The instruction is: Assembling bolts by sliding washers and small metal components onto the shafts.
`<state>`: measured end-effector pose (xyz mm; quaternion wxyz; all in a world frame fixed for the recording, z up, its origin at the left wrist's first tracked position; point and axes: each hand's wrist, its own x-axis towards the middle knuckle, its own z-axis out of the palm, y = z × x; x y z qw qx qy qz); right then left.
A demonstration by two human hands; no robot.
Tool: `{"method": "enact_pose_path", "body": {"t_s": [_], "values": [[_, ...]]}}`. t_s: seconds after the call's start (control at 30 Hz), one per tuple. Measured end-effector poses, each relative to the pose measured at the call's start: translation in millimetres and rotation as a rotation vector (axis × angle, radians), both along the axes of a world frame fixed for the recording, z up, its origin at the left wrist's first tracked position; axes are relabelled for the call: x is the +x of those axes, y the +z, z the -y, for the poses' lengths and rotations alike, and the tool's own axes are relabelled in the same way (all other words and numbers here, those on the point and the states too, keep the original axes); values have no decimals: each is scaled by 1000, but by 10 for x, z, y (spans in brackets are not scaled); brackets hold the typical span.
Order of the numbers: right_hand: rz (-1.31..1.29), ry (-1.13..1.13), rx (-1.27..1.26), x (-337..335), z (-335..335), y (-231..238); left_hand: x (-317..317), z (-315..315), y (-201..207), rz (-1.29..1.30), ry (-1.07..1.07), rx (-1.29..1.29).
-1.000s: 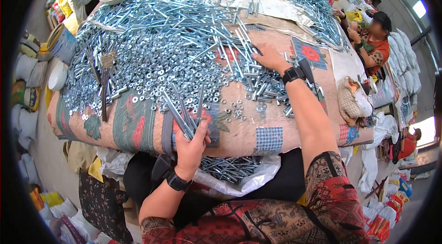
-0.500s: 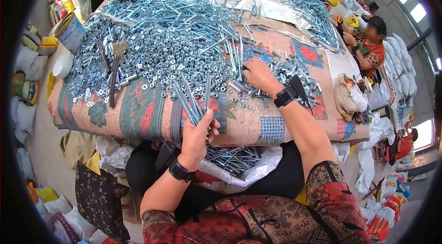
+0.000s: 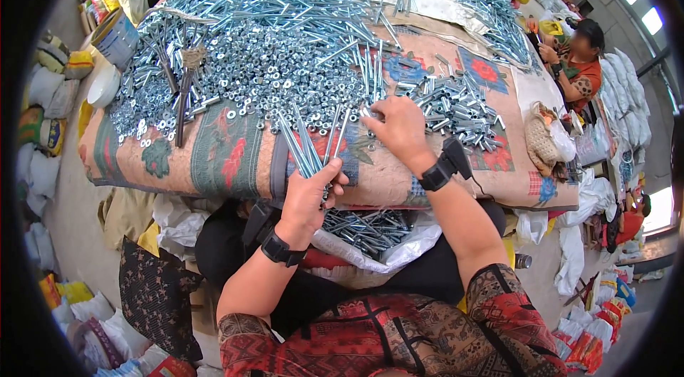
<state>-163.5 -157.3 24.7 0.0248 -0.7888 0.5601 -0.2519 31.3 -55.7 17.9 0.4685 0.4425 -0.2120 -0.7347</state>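
My left hand (image 3: 313, 195) is wrapped round a fanned bunch of long metal bolts (image 3: 305, 145), their shafts pointing up and away over the table's near edge. My right hand (image 3: 402, 129) is just to the right of the bunch, thumb and fingertips pinched together at the edge of the nut pile. A small silvery thing seems to be at those fingertips, too small to name. Beyond them, several long bolts (image 3: 372, 72) stand in a row. Many loose nuts (image 3: 263, 78) spread to the left, and short metal sleeves (image 3: 456, 108) lie heaped to the right.
A white sack (image 3: 420, 242) holding finished-looking bolts (image 3: 367, 231) is open below the table edge. Dark rods tied with twine (image 3: 187, 92) lie on the nuts at left. A knitted bag (image 3: 543, 143) sits at right. Two people work at the table's far corners.
My right hand has come left and nearer, from the sleeves to beside the bolts in my left hand. My left hand still grips its bunch. The whole view has shifted slightly.
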Motion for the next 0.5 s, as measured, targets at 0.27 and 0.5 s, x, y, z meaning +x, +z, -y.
{"method": "enact_pose_path", "body": {"t_s": [0.27,0.5], "values": [[-204,-32,-40,56,57,-86,72,-77,33,-51,19,21],[454,62,333,-96,-87,98,157,-172,18,-49,-51,22]]}}
